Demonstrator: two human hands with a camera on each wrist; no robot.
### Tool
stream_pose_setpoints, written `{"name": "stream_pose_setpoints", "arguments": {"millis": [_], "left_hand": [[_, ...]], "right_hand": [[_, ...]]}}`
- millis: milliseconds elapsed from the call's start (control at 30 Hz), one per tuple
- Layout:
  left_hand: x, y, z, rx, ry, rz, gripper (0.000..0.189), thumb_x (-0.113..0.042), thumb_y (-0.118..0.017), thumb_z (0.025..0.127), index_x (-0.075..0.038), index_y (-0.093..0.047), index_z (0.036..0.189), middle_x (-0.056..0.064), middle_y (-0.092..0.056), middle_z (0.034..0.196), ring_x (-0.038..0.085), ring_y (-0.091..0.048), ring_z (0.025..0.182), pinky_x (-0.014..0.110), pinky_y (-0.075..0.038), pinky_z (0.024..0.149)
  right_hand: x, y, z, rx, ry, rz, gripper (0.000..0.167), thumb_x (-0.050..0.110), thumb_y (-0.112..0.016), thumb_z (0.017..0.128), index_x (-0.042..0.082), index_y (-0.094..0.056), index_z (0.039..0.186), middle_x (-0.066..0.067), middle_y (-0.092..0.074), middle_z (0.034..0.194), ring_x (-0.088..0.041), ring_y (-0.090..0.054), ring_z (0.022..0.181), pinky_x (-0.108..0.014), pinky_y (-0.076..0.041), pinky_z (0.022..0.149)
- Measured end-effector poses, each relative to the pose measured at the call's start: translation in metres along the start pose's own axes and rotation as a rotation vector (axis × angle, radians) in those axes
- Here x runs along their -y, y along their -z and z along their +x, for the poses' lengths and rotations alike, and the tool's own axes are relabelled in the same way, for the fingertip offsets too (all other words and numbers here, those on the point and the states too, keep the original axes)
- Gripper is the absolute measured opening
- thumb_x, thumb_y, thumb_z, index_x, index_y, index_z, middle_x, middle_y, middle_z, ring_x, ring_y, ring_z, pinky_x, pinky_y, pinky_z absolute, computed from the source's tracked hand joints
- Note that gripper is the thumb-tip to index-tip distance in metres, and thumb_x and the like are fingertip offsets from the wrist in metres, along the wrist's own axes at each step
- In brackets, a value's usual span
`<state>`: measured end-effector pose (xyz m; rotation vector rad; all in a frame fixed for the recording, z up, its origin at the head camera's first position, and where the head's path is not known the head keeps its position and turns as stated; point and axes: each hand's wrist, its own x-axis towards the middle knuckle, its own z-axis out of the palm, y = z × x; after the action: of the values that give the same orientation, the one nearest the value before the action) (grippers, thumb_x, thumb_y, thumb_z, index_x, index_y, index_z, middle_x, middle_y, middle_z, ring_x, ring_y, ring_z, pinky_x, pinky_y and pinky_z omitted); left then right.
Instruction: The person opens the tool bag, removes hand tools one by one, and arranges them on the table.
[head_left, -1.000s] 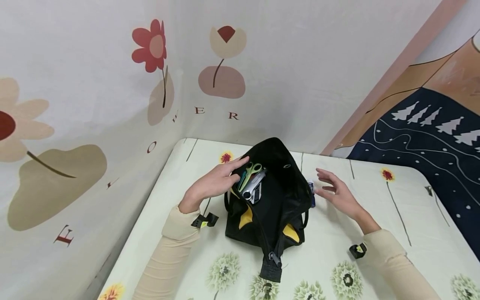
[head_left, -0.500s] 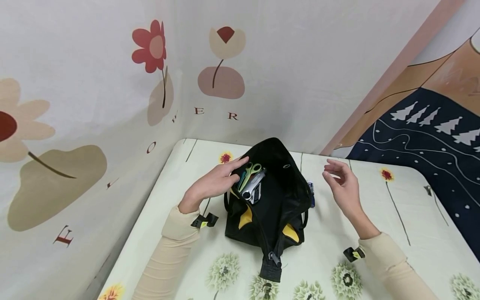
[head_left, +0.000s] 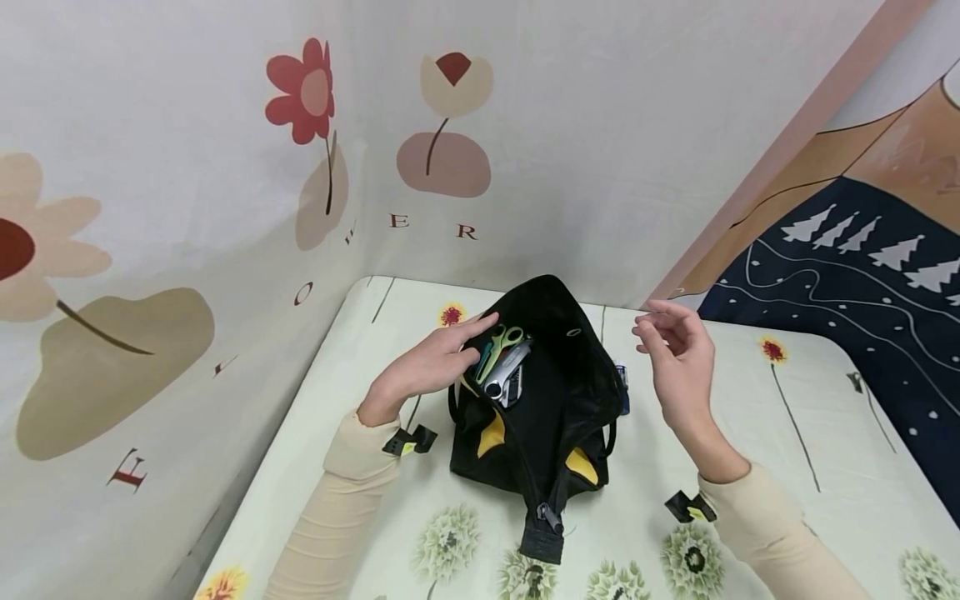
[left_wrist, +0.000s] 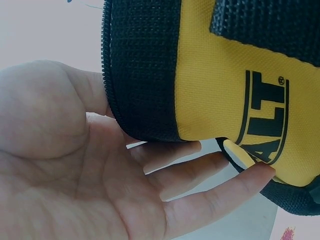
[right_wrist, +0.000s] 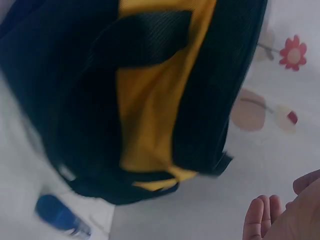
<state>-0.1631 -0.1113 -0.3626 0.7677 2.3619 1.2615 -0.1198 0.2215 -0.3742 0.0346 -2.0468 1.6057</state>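
A black and yellow tool bag point(head_left: 543, 433) lies with its zipped mouth spread wide. My left hand point(head_left: 431, 358) holds its left rim, thumb inside the mouth and fingers along the outside; in the left wrist view the left hand's fingers point(left_wrist: 215, 200) touch the yellow side with its black lettering. Green-handled scissors point(head_left: 504, 340) and a silver tool point(head_left: 508, 369) with a rounded end lie inside the bag, by the left rim. My right hand point(head_left: 684, 367) is raised right of the bag, fingers loosely bent, with nothing visible in it.
A small blue item point(head_left: 623, 389), partly hidden behind the bag's right side, appears as a blurred blue cylinder point(right_wrist: 60, 215) in the right wrist view. The white flowered tabletop point(head_left: 750, 400) meets a fabric wall point(head_left: 600, 167) at the back.
My right hand has drawn away from the blue item beside the bag, then risen and turned with its fingers bent inward. The left hand and the bag stay in place.
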Motion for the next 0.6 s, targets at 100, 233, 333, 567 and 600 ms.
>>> {"name": "stream_pose_setpoints", "arguments": {"millis": [100,233,333,567,600], "left_hand": [[0.001,0.0,0.0,0.001,0.0,0.004,0.067,-0.005,-0.04,0.11,-0.004,-0.027,0.176,0.012,-0.019,0.184,0.031,-0.036,0.156,0.048,-0.033,0.112],[0.0,0.0,0.0,0.0,-0.001,0.006,0.067,-0.005,-0.04,0.11,-0.004,-0.027,0.176,0.012,-0.02,0.184,0.029,-0.027,0.166,0.047,-0.033,0.115],[0.0,0.0,0.0,0.0,-0.003,0.003,0.067,-0.005,-0.04,0.11,-0.003,-0.027,0.176,0.012,-0.02,0.184,0.03,-0.021,0.169,0.048,-0.032,0.117],[0.001,0.0,0.001,0.003,-0.003,0.0,0.067,-0.005,-0.04,0.11,-0.003,-0.026,0.176,0.013,-0.019,0.184,0.03,-0.018,0.17,0.049,-0.03,0.125],[0.001,0.0,0.001,0.004,-0.003,0.001,0.067,-0.005,-0.04,0.11,-0.003,-0.026,0.176,0.013,-0.018,0.184,0.03,-0.018,0.17,0.049,-0.031,0.124]], "right_hand": [[0.006,-0.006,-0.001,0.014,0.012,0.007,0.03,-0.006,-0.064,0.108,-0.012,-0.064,0.137,0.01,-0.071,0.103,-0.004,-0.071,0.091,-0.017,-0.059,0.08],[0.012,-0.015,-0.002,0.028,0.01,0.023,0.032,-0.009,-0.065,0.106,-0.011,-0.064,0.138,0.012,-0.071,0.102,-0.005,-0.07,0.091,-0.017,-0.059,0.08],[0.015,-0.023,-0.002,0.05,0.008,0.029,0.034,-0.009,-0.068,0.104,-0.01,-0.064,0.138,0.011,-0.072,0.103,-0.006,-0.07,0.093,-0.017,-0.058,0.081],[0.02,-0.044,-0.005,0.125,0.011,0.054,0.038,-0.006,-0.073,0.102,-0.006,-0.065,0.139,-0.009,-0.071,0.114,-0.008,-0.069,0.099,-0.019,-0.057,0.086],[0.02,-0.048,-0.005,0.133,0.011,0.058,0.038,-0.006,-0.073,0.102,-0.006,-0.065,0.139,-0.013,-0.071,0.116,-0.009,-0.069,0.1,-0.019,-0.057,0.086]]}}
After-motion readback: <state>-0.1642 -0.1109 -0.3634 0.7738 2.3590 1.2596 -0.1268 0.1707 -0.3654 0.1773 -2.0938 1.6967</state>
